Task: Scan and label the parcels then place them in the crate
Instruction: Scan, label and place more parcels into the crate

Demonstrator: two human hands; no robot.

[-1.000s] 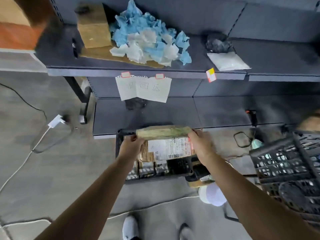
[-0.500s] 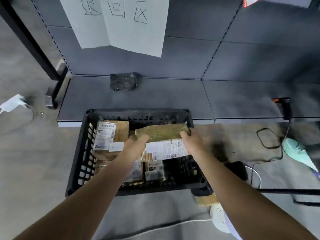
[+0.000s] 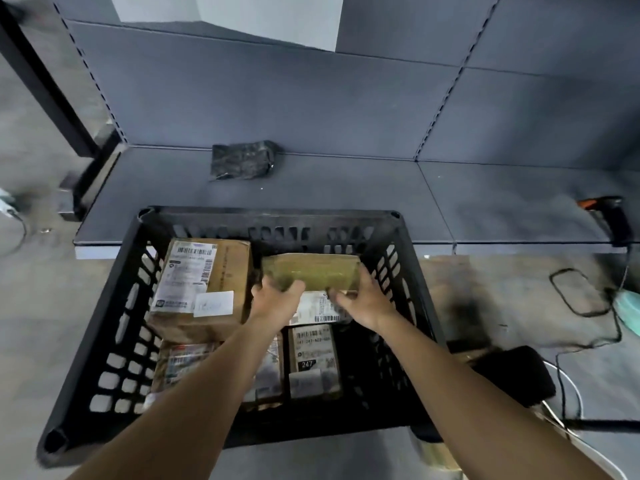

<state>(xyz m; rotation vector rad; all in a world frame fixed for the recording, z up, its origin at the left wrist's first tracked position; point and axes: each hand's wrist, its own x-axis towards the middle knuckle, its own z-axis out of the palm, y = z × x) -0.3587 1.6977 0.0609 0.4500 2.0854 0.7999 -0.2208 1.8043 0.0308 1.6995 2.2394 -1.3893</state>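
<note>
Fingers (image 3: 364,276) of left hand (image 3: 277,303), right hand (image 3: 363,301) grip the flat brown cardboard parcel (image 3: 311,271) endwise, level. Beneath them, the black plastic crate (image 3: 270,214) shows a gap.

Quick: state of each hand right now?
Left hand: grips brown parcel, left end.
Right hand: grips same parcel, right end.
</note>
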